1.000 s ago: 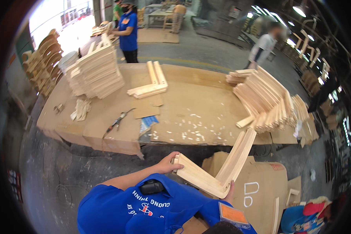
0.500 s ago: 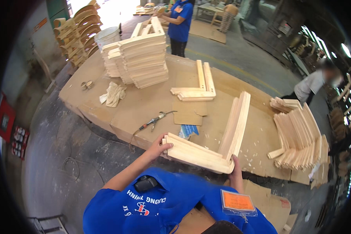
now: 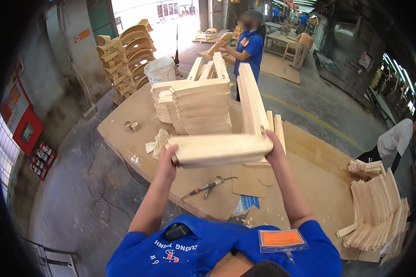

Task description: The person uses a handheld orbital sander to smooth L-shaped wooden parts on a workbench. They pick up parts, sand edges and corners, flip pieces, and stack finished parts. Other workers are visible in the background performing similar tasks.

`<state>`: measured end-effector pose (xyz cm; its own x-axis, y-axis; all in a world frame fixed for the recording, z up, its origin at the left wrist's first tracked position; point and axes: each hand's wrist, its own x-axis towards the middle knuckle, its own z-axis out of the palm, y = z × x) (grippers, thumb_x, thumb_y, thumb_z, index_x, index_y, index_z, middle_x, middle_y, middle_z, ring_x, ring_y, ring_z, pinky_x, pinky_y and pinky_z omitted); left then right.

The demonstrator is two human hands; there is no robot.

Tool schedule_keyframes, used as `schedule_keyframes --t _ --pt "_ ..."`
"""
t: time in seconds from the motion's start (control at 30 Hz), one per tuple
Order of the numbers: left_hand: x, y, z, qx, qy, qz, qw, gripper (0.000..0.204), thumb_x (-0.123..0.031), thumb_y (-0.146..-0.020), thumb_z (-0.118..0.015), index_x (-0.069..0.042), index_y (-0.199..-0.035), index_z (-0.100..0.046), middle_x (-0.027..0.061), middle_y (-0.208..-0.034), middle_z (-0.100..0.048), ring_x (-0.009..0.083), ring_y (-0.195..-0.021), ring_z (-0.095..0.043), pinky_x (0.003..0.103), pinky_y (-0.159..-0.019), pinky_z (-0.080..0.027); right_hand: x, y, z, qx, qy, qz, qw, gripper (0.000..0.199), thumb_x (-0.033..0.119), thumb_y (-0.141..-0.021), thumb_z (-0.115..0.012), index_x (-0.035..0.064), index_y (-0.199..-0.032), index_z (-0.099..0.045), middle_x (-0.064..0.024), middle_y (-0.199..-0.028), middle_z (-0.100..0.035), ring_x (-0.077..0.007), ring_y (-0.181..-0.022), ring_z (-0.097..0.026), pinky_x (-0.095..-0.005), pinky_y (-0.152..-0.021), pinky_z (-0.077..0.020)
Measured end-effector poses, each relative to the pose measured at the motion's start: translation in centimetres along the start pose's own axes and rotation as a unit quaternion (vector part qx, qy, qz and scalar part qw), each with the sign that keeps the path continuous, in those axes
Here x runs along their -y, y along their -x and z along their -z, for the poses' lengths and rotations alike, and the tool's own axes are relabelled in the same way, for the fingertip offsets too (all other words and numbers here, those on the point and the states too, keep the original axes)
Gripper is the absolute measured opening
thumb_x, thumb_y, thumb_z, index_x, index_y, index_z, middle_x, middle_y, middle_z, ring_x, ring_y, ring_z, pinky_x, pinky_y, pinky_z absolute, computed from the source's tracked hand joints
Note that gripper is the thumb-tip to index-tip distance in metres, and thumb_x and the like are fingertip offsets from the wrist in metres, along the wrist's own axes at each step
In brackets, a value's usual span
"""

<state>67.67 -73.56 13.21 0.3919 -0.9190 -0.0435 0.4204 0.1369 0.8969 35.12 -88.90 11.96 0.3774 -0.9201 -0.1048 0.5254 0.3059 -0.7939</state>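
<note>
Raised above the table is a bundle of L-shaped wooden frame pieces (image 3: 222, 150), gripped at both ends of its near leg. My left hand (image 3: 168, 161) closes round its left end, and my right hand (image 3: 275, 145) clasps the corner at the right. The other leg points away from me and upward. Just beyond stands a tall stack of similar L-shaped pieces (image 3: 201, 108). Partly hidden behind the bundle, another small set of L-shaped pieces (image 3: 278, 131) lies on the table. An air blow gun-like tool with a hose (image 3: 208, 185) rests below my hands.
The table (image 3: 319, 171) is covered in cardboard. A large stack of wooden pieces (image 3: 374, 207) stands at its right end. Crumpled cloth (image 3: 159, 142) and tape rolls (image 3: 131, 125) lie at left. A white bucket (image 3: 160, 70) and curved wooden parts (image 3: 127, 55) stand behind. A co-worker (image 3: 252, 48) handles wood beyond.
Both hands have lifted the bundle of wooden pieces from low over the table's near edge, up and away from me toward the tall stack. The view has tilted up.
</note>
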Motion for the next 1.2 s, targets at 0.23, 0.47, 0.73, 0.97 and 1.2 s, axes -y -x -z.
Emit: schedule_keyframes --t 0.23,0.47,0.73,0.97,1.2 --pt "-7.6 -17.7 -0.1 -0.023 0.019 -0.016 0.999 0.045 -0.033 -0.082 -0.061 -0.009 -0.118 -0.051 0.0069 -0.108 -0.057 0.0208 -0.094 -0.057 0.037 -0.076 -0.047 5.4 -17.8 -10.7 0.038 0.037 0.050 0.997 0.054 0.038 -0.084 -0.053 0.0021 -0.124 -0.051 -0.0138 -0.119 -0.059 -0.0257 -0.108 -0.057 -0.0370 -0.094 -0.0439" --pt "-9.7 -31.8 0.8 -0.002 0.020 -0.010 1.000 0.047 -0.038 -0.078 -0.064 -0.011 -0.114 -0.053 0.0067 -0.106 -0.057 0.0208 -0.089 -0.054 0.032 -0.066 -0.040 7.7 -29.0 -15.5 0.018 0.073 0.045 0.996 0.055 0.039 -0.083 -0.053 0.0019 -0.123 -0.053 -0.0147 -0.121 -0.059 -0.0274 -0.110 -0.055 -0.0388 -0.096 -0.0415" --pt "-7.8 -37.5 2.3 0.043 -0.178 -0.087 0.979 0.053 -0.028 -0.086 -0.061 -0.008 -0.130 -0.042 0.0159 -0.110 -0.052 0.0220 -0.094 -0.057 0.038 -0.078 -0.050 9.9 -29.7 -14.0 -0.113 0.244 0.123 0.955 0.073 0.043 -0.075 -0.070 0.0096 -0.135 -0.045 -0.0199 -0.145 -0.030 -0.0380 -0.137 -0.016 -0.0548 -0.108 -0.0147" --pt "-6.8 -37.6 1.4 0.014 -0.135 -0.155 0.979 0.045 -0.025 -0.088 -0.058 -0.014 -0.129 -0.043 0.0105 -0.114 -0.052 0.0206 -0.094 -0.054 0.032 -0.072 -0.048 7.5 -16.9 -13.2 -0.143 0.281 0.209 0.925 0.045 0.025 -0.086 -0.062 0.0068 -0.127 -0.054 -0.0122 -0.129 -0.052 -0.0266 -0.125 -0.042 -0.0419 -0.104 -0.0324" --pt "-10.5 -34.2 -3.1 -0.065 -0.234 -0.432 0.868 0.048 -0.007 -0.088 -0.054 0.006 -0.132 -0.038 0.0190 -0.130 -0.046 0.0275 -0.117 -0.048 0.039 -0.103 -0.035 6.6 -3.6 -19.9 0.072 0.381 0.365 0.846 0.033 0.017 -0.093 -0.055 0.0018 -0.122 -0.057 -0.0105 -0.117 -0.060 -0.0184 -0.111 -0.055 -0.0315 -0.093 -0.0436"
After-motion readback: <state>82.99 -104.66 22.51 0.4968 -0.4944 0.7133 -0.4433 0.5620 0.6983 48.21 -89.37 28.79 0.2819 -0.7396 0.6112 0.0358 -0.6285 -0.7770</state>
